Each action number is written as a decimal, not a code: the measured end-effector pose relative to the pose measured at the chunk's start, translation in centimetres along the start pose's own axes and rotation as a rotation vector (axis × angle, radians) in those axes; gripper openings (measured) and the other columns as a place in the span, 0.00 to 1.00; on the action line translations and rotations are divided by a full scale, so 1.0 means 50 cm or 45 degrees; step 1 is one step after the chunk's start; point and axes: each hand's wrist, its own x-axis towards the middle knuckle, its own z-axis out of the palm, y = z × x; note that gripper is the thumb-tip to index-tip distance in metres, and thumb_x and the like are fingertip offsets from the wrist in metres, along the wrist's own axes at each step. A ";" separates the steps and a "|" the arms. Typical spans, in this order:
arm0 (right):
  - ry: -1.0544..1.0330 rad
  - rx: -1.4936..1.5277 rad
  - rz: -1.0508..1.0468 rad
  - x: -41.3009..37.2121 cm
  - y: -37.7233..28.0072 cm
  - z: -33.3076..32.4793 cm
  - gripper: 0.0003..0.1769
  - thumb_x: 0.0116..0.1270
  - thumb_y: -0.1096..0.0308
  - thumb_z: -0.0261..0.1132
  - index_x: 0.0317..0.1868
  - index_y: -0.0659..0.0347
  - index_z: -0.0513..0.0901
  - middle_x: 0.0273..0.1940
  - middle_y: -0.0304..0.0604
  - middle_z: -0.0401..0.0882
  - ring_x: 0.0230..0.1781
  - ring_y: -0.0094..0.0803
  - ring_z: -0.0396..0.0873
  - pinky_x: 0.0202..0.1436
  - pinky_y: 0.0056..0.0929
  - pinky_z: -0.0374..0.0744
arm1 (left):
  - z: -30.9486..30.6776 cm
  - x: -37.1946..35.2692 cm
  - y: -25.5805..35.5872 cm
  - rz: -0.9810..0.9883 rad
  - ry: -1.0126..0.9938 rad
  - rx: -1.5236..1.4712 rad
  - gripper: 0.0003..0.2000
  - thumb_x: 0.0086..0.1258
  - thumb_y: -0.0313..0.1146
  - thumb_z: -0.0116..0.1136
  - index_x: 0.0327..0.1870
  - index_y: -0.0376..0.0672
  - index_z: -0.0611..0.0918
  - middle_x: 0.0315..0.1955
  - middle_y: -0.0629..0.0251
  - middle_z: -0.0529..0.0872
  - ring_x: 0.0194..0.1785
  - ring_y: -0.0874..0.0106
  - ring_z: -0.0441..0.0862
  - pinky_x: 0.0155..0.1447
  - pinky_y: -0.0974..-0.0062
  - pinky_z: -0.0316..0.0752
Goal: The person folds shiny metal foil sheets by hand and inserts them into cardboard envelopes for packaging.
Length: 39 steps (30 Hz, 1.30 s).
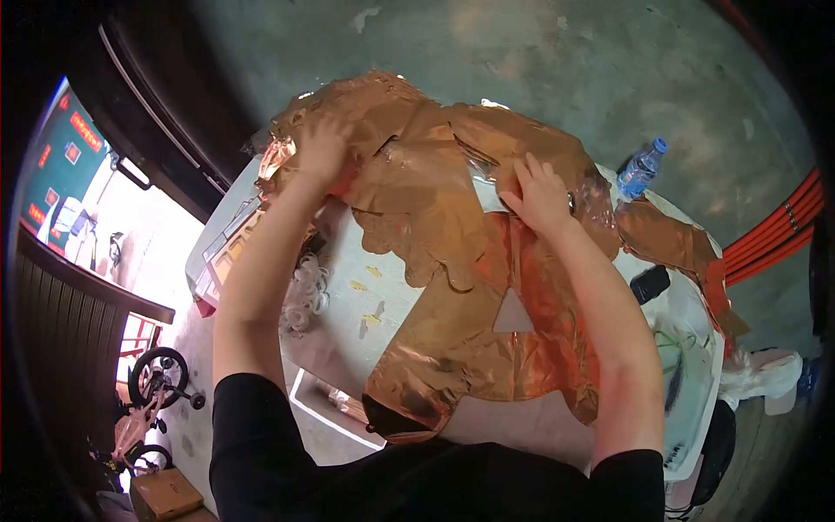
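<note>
Flat, shiny copper-coloured foil balloons (pixel 444 339) lie overlapped across the white table (pixel 352 287); one has a triangular gap through which a pale surface shows. My left hand (pixel 326 143) rests on the crumpled foil at the far left, fingers spread and slightly blurred. Farther right, my right hand (pixel 541 198) lies over the foil with its fingers stretched out, beside a pale gap between the sheets. Neither hand visibly grips anything. More copper foil (pixel 670 235) reaches the table's right edge.
A water bottle (pixel 641 171) with a blue cap stands at the back right, and a black phone-like object (pixel 650 284) lies nearer. White rings (pixel 306 294) are heaped by my left forearm. A small bicycle (pixel 156 387) and a cardboard box (pixel 165 494) are on the floor left.
</note>
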 end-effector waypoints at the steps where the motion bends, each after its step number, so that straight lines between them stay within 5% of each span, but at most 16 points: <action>1: 0.016 -0.058 0.011 0.004 0.001 0.011 0.33 0.58 0.50 0.67 0.58 0.64 0.74 0.63 0.54 0.69 0.57 0.48 0.70 0.57 0.45 0.73 | -0.042 -0.012 0.037 -0.017 -0.340 -0.118 0.28 0.63 0.43 0.58 0.66 0.51 0.71 0.70 0.60 0.64 0.74 0.59 0.57 0.73 0.47 0.50; 2: 0.017 -0.052 0.008 0.007 -0.001 0.017 0.33 0.58 0.50 0.67 0.58 0.64 0.74 0.63 0.54 0.69 0.57 0.48 0.70 0.57 0.45 0.73 | 0.004 -0.022 0.053 0.125 -0.175 -0.363 0.30 0.65 0.47 0.57 0.69 0.55 0.68 0.72 0.60 0.62 0.75 0.59 0.56 0.74 0.46 0.48; 5: -0.124 -0.074 0.053 0.008 -0.002 0.022 0.34 0.57 0.49 0.67 0.58 0.63 0.74 0.61 0.53 0.71 0.56 0.47 0.71 0.56 0.44 0.74 | 0.046 -0.019 0.065 0.195 -0.159 -0.061 0.34 0.64 0.50 0.59 0.72 0.58 0.64 0.72 0.61 0.61 0.76 0.58 0.54 0.74 0.44 0.47; 7: -0.186 -0.050 0.080 0.015 -0.016 0.014 0.32 0.55 0.50 0.68 0.54 0.63 0.76 0.56 0.51 0.75 0.54 0.46 0.73 0.55 0.43 0.74 | 0.013 0.010 0.032 -0.039 -0.281 0.046 0.38 0.62 0.52 0.60 0.74 0.58 0.60 0.73 0.62 0.60 0.76 0.57 0.52 0.74 0.43 0.45; 11: -0.207 -0.091 0.059 0.015 -0.027 0.010 0.27 0.54 0.52 0.67 0.48 0.63 0.78 0.51 0.49 0.78 0.52 0.45 0.74 0.53 0.45 0.75 | 0.049 0.052 -0.033 0.076 -0.271 -0.294 0.37 0.59 0.46 0.62 0.72 0.56 0.62 0.74 0.63 0.56 0.77 0.59 0.50 0.74 0.45 0.50; 17: -0.172 -0.220 -0.055 0.030 -0.028 0.040 0.18 0.56 0.55 0.66 0.34 0.63 0.83 0.39 0.47 0.83 0.41 0.44 0.80 0.41 0.41 0.80 | 0.065 0.048 -0.013 0.089 -0.215 -0.196 0.36 0.59 0.44 0.62 0.70 0.55 0.63 0.73 0.61 0.58 0.76 0.59 0.53 0.73 0.46 0.53; 20: -0.333 -0.088 0.173 0.048 -0.028 0.022 0.13 0.56 0.60 0.66 0.30 0.62 0.86 0.29 0.49 0.84 0.31 0.43 0.83 0.34 0.42 0.81 | 0.087 0.043 -0.003 0.128 -0.043 -0.266 0.33 0.60 0.42 0.61 0.69 0.54 0.65 0.73 0.60 0.59 0.76 0.59 0.53 0.72 0.45 0.54; 23: -0.137 0.312 0.324 0.059 0.015 0.036 0.17 0.57 0.58 0.69 0.25 0.66 0.80 0.24 0.49 0.82 0.24 0.39 0.82 0.30 0.39 0.78 | 0.054 0.022 0.015 0.143 -0.091 -0.314 0.31 0.61 0.40 0.60 0.68 0.54 0.66 0.73 0.60 0.59 0.76 0.58 0.53 0.72 0.46 0.55; 26: 0.012 0.744 0.438 0.062 0.039 0.050 0.18 0.57 0.60 0.71 0.21 0.65 0.76 0.21 0.40 0.78 0.22 0.26 0.76 0.27 0.31 0.75 | 0.043 0.011 0.032 0.141 -0.049 -0.348 0.30 0.62 0.40 0.61 0.67 0.51 0.68 0.71 0.58 0.62 0.75 0.57 0.56 0.72 0.50 0.57; 28: -0.160 1.141 0.805 0.061 0.035 0.037 0.20 0.58 0.60 0.72 0.19 0.62 0.72 0.19 0.32 0.72 0.22 0.18 0.69 0.25 0.23 0.70 | 0.021 -0.003 0.047 0.167 -0.008 -0.380 0.30 0.62 0.39 0.61 0.67 0.51 0.68 0.71 0.58 0.62 0.75 0.56 0.56 0.72 0.50 0.57; 32: -0.242 1.363 0.889 0.053 0.046 0.013 0.17 0.59 0.62 0.71 0.21 0.62 0.76 0.20 0.30 0.70 0.22 0.17 0.68 0.25 0.21 0.68 | -0.002 -0.032 0.091 0.378 0.187 -0.503 0.27 0.61 0.38 0.60 0.63 0.50 0.71 0.71 0.57 0.61 0.75 0.57 0.55 0.72 0.46 0.56; 39: -0.157 1.172 0.590 0.046 0.063 0.025 0.07 0.62 0.69 0.66 0.28 0.63 0.81 0.22 0.31 0.75 0.24 0.17 0.69 0.28 0.21 0.69 | -0.064 -0.079 0.268 0.731 0.006 -0.945 0.24 0.64 0.32 0.58 0.63 0.40 0.72 0.64 0.52 0.71 0.67 0.55 0.68 0.66 0.65 0.68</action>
